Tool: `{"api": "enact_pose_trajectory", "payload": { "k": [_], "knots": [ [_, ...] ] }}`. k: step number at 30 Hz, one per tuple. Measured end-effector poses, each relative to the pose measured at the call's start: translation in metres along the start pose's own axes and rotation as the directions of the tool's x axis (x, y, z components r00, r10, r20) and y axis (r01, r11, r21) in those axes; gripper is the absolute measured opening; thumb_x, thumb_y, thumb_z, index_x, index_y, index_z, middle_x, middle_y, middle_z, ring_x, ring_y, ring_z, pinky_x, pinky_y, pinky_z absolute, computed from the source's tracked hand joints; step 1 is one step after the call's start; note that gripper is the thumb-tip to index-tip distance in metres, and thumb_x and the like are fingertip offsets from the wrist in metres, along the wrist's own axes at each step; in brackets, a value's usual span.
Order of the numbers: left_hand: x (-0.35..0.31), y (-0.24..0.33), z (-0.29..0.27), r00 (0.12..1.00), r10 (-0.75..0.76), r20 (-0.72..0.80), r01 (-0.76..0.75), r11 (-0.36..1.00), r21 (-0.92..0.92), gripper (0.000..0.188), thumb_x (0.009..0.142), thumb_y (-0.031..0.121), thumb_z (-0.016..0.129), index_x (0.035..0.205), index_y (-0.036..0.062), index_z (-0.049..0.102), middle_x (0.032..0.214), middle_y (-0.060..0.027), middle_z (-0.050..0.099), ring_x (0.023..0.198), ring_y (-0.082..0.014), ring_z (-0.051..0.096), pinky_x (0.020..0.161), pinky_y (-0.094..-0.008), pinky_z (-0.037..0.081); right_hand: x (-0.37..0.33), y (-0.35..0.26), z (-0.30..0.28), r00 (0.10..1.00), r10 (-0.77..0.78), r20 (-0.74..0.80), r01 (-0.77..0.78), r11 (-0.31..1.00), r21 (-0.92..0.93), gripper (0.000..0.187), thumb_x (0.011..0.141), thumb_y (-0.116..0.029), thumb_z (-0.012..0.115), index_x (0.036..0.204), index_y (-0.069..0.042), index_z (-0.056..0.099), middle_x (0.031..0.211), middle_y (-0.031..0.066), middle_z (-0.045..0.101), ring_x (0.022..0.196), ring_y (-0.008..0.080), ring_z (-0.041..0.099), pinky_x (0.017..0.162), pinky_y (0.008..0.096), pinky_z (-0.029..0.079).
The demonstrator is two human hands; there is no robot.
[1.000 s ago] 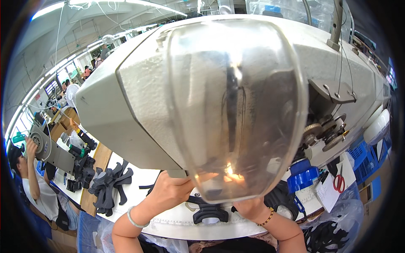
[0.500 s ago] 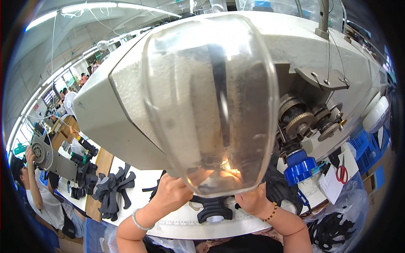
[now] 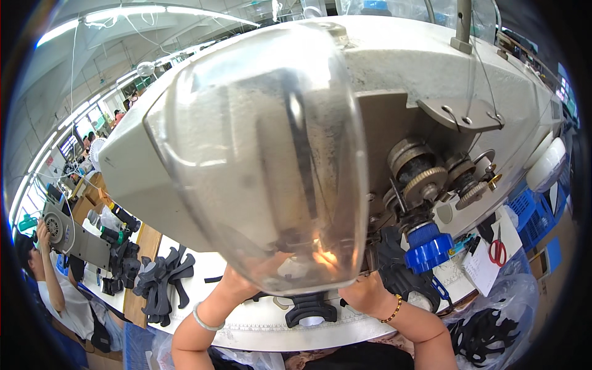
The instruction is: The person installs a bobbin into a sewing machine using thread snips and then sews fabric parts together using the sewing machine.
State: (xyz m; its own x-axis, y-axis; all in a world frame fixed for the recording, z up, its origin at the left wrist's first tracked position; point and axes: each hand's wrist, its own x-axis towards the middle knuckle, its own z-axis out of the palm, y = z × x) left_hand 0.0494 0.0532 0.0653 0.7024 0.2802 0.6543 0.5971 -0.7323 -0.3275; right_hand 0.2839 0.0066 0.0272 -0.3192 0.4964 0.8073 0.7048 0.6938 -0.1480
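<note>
The clear plastic shield (image 3: 271, 160) of a white sewing machine (image 3: 425, 68) fills the middle of the view. Below its lower edge, my left hand (image 3: 242, 282) reaches in from the left, its fingers blurred behind the plastic. From the other side comes my right hand (image 3: 365, 292), close to the needle area, fingertips mostly hidden by the shield and machine. A warm light (image 3: 324, 256) glares between them. Between my wrists, a black moulded piece (image 3: 310, 310) rests on the white machine bed (image 3: 271, 330). What my fingers grip cannot be made out.
Several black pieces (image 3: 161, 280) are heaped on the left, and more black parts (image 3: 407, 277) lie right of my hand. Red-handled scissors (image 3: 497, 251) lie on paper. A blue-capped knob (image 3: 427, 248) hangs under the machine head. Another person (image 3: 55, 287) works at far left.
The view has shifted slightly, and the shield now appears further left against the machine. My left hand has moved a little left and sits more behind the shield; my right hand stays near its place.
</note>
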Motion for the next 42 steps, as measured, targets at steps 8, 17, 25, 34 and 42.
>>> {"api": "enact_pose_trajectory", "payload": {
  "k": [8,17,25,34,42],
  "knots": [
    [0.019,0.007,-0.011,0.998,-0.034,0.057,0.042,0.989,-0.139,0.028,0.070,0.010,0.066,0.098,0.0046,0.065,0.074,-0.0083,0.064,0.056,-0.0180,0.061,0.048,-0.0266,0.049,-0.009,0.001,-0.004,0.996,0.035,0.086,-0.029,0.997,-0.075,0.037,0.074,-0.003,0.061,0.110,-0.008,0.065,0.111,0.0057,0.062,0.099,0.0247,0.059,0.089,0.0385,0.046],
    [0.016,0.015,-0.005,0.989,-0.144,-0.041,0.131,0.966,-0.221,0.023,0.068,0.001,0.069,0.091,0.0031,0.065,0.092,-0.0121,0.065,0.066,-0.0243,0.062,0.056,-0.0306,0.049,0.014,-0.004,-0.018,0.995,0.009,-0.097,-0.007,1.000,0.024,0.023,0.072,-0.013,0.071,0.095,-0.015,0.069,0.095,-0.0003,0.062,0.086,0.0209,0.059,0.072,0.0337,0.042],
    [-0.032,-0.022,-0.004,0.893,-0.398,-0.209,0.433,0.887,0.160,0.027,0.071,-0.007,0.059,0.097,-0.0001,0.063,0.099,-0.0145,0.062,0.088,-0.0300,0.060,0.074,-0.0370,0.049,-0.005,0.020,-0.085,0.920,0.380,-0.093,-0.376,0.925,0.056,0.027,0.080,0.001,0.059,0.107,0.002,0.060,0.108,0.0153,0.059,0.096,0.0277,0.055,0.086,0.0336,0.043],
    [-0.254,-0.049,-0.069,0.492,-0.870,0.029,0.793,0.461,0.399,0.016,0.087,0.006,0.057,0.100,-0.0007,0.064,0.109,-0.0134,0.060,0.104,-0.0300,0.057,0.091,-0.0368,0.044,-0.078,-0.042,-0.080,0.793,0.374,0.481,-0.511,0.838,0.190,0.020,0.080,-0.010,0.066,0.097,0.000,0.062,0.091,0.0108,0.060,0.080,0.0227,0.059,0.070,0.0313,0.048],
    [-0.136,-0.013,-0.025,0.642,-0.731,0.233,0.762,0.641,-0.091,0.016,0.079,0.004,0.066,0.095,0.0019,0.066,0.094,-0.0119,0.060,0.089,-0.0271,0.058,0.077,-0.0360,0.047,-0.078,-0.071,0.038,0.836,-0.008,0.549,0.164,0.958,-0.235,0.044,0.084,-0.019,0.056,0.121,0.005,0.050,0.116,0.0259,0.055,0.098,0.0377,0.057,0.082,0.0361,0.048]
  ]
}}
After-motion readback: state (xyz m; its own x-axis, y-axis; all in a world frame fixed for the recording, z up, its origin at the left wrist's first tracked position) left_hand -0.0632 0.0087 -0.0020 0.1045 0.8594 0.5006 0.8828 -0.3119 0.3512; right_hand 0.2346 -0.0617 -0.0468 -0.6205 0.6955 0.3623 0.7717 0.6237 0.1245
